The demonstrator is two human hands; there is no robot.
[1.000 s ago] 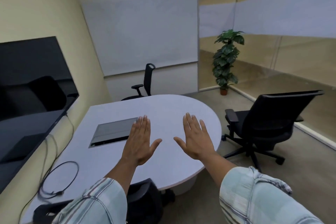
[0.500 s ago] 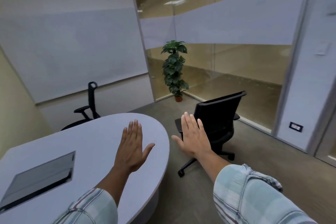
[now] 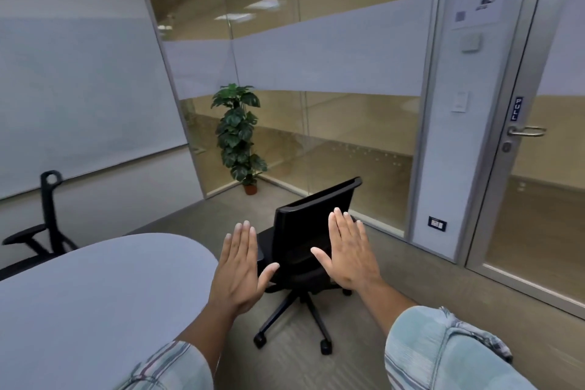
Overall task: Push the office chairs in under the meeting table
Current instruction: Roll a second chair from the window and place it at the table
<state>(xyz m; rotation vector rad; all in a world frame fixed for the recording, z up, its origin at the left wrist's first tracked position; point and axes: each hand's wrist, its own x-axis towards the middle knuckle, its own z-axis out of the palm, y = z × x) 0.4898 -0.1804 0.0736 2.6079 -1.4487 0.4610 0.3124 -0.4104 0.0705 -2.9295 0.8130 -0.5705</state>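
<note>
A black office chair [image 3: 311,225] on castors stands on the floor to the right of the white oval meeting table [image 3: 104,298], pulled out and apart from its edge. A second black chair [image 3: 47,222] sits at the table's far left side, partly hidden behind the tabletop. My left hand [image 3: 240,269] is raised flat with fingers apart, in front of the table's rounded end. My right hand [image 3: 348,253] is held up flat too, overlapping the near chair's backrest in the view. Neither hand holds anything; whether the right hand touches the chair is unclear.
A potted plant [image 3: 239,136] stands in the far corner by the glass wall [image 3: 332,123]. A glass door [image 3: 544,168] with a lever handle is on the right. Grey floor lies open around the near chair.
My view has swung to the right, away from the table and towards the near chair and the door. Both hands stay raised and flat, now in front of that chair.
</note>
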